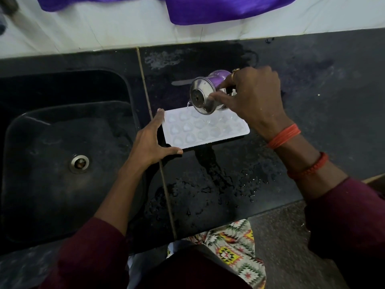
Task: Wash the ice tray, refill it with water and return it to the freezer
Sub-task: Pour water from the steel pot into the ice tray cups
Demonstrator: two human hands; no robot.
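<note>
Steel cup (205,97) tipped over a white ice tray (226,134) at centre frame: a person refills the tray on a black counter (312,101), beside the dark sink (62,142) at left. The right hand (254,101) wraps its fingers round the cup's body and holds it on its side, mouth toward the tray's far left corner, where a thin trickle of water (188,104) falls from the lip. The left hand (150,140) lies spread against the tray's short left end, fingers straight, forefinger at the far corner and thumb along the near edge, bracing it rather than gripping it.

Washing appears done and the refill is under way; several pockets glisten, though how full each one is cannot be told. A wet patch (218,180) spreads on the counter below the tray, toward the lower middle of the frame. The next move likely calls for working the stream across the remaining pockets, then a level, two-handed lift so nothing slops out on the way to the freezer, which is out of shot.
</note>
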